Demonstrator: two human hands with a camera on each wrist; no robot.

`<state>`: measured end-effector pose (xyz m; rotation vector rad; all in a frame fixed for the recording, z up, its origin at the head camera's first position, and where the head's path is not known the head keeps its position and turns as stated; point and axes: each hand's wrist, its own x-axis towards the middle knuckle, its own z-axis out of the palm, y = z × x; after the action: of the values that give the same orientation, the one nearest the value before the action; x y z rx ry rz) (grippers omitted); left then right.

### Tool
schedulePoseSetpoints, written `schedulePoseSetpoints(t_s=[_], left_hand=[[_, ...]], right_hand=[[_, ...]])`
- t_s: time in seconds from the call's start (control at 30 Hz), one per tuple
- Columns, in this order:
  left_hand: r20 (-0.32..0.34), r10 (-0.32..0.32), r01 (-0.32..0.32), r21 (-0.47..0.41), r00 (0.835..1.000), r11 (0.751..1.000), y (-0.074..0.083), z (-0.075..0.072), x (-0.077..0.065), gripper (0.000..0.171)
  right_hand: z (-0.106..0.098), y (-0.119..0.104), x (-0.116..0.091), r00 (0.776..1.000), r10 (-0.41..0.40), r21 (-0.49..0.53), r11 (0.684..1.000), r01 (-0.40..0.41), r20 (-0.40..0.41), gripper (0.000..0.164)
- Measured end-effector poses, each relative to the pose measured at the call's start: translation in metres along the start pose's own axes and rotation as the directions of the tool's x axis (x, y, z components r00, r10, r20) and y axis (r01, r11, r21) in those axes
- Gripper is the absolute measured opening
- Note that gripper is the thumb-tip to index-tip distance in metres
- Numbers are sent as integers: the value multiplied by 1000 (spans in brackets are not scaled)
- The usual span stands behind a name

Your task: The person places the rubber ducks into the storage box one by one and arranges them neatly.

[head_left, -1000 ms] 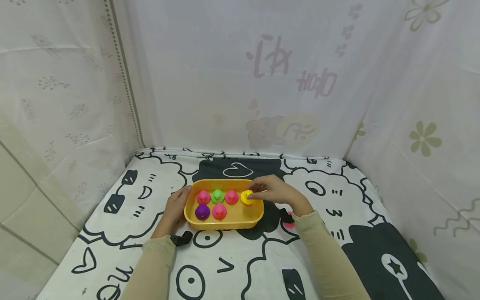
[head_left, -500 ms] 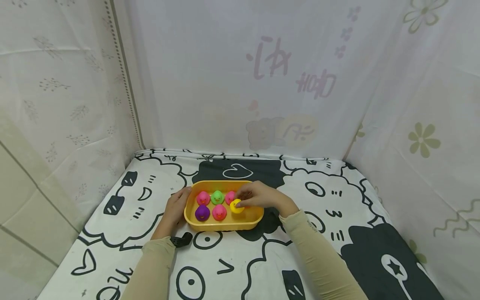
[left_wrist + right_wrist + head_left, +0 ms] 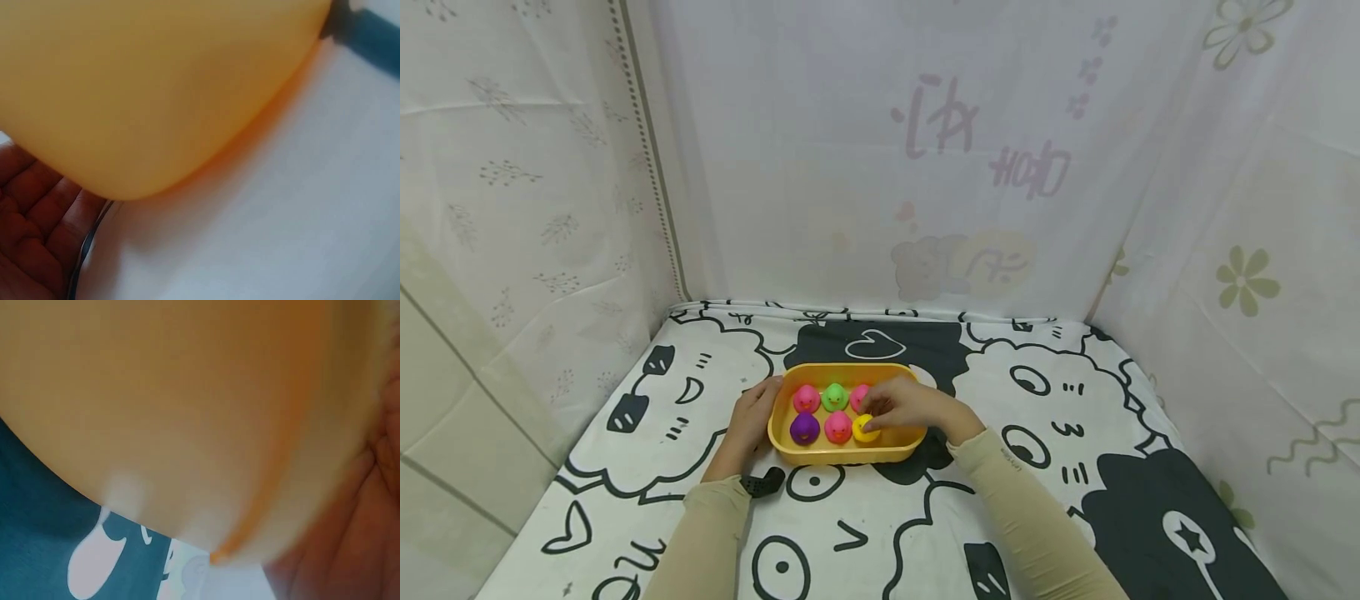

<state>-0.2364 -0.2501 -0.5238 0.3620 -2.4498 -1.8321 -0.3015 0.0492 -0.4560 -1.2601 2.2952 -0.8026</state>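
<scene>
A yellow-orange tray (image 3: 895, 454) lies on the patterned cloth with several small rubber ducks in it. My right hand (image 3: 913, 406) reaches over the tray from the right and pinches a yellow duck (image 3: 865, 428) beside a pink duck (image 3: 838, 427) in the near row. Left of that sits a purple duck (image 3: 805, 428). In the far row are a pink duck, a green duck (image 3: 835, 397) and another pink duck, partly hidden by my fingers. My left hand (image 3: 752, 417) rests against the tray's left end, its fingers along the outer wall in the left wrist view.
A white cloth (image 3: 857, 533) with black cartoon drawings covers the surface under the tray. Pale printed curtains (image 3: 820, 167) hang at the back and on both sides. A black band (image 3: 763, 482) sits at my left wrist.
My right hand has carried the yellow duck from the tray's far right corner leftward and nearer, to beside the pink duck in the near row. The left hand stays at the tray.
</scene>
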Motion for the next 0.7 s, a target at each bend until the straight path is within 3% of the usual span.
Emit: schedulePoseSetpoints(t_s=[0.7], left_hand=[[3,-7,7,-3,1000,1000,1,0,-1,82]], right_hand=[[8,1,-2,1000,-6,2,1000,6,10,25]])
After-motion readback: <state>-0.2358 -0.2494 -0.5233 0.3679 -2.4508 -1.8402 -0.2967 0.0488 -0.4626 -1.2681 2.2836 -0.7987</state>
